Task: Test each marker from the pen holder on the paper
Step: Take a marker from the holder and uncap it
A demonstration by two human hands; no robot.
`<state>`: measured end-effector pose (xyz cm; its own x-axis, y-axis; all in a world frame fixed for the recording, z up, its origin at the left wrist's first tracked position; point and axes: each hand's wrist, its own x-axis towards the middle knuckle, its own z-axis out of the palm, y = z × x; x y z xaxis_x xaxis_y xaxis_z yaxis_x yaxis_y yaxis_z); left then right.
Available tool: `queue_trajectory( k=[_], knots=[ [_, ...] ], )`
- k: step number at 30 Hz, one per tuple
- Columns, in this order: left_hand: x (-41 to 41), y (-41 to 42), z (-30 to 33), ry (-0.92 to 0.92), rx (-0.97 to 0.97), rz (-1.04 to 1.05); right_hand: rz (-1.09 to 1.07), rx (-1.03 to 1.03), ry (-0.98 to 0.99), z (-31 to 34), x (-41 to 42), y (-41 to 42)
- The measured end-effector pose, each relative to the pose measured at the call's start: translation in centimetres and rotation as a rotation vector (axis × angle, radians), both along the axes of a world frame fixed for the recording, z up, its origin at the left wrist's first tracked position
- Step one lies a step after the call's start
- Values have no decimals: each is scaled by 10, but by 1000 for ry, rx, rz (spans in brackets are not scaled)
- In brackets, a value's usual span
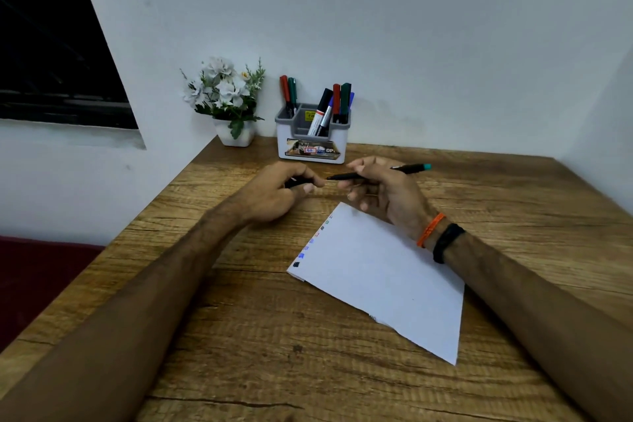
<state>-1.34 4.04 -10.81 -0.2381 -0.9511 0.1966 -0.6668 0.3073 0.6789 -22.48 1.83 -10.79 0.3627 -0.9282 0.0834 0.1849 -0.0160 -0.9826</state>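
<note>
A white and grey pen holder (313, 147) stands at the back of the wooden desk (239, 336) with several markers (339, 99) upright in it. My right hand (383, 192) holds a thin black marker (407, 169) with a teal end, lying level and pointing left, its tip bare. My left hand (281, 188) grips a small black cap (291, 183) just left of that tip. A white sheet of paper (383, 277) lies below my hands, with small coloured test marks down its left edge.
A white pot of artificial flowers (226, 99) stands left of the pen holder against the wall. A dark window (51, 44) is at the far left. A dark red seat (37, 271) shows beside the desk's left edge.
</note>
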Motion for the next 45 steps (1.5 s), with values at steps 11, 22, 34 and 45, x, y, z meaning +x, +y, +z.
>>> queue_trajectory(
  k=[11,22,34,45],
  knots=[
    [-1,0,1,291,-50,1,-44,-89,30,-1,-2,0],
    [-4,-3,-4,287,-77,-22,-114,-143,117,-4,2,7],
    [-2,-3,-2,312,-108,3,-66,-147,173,-7,-5,0],
    [-7,-3,-10,322,-89,51,-73,-408,289,-8,3,-1]
  ],
)
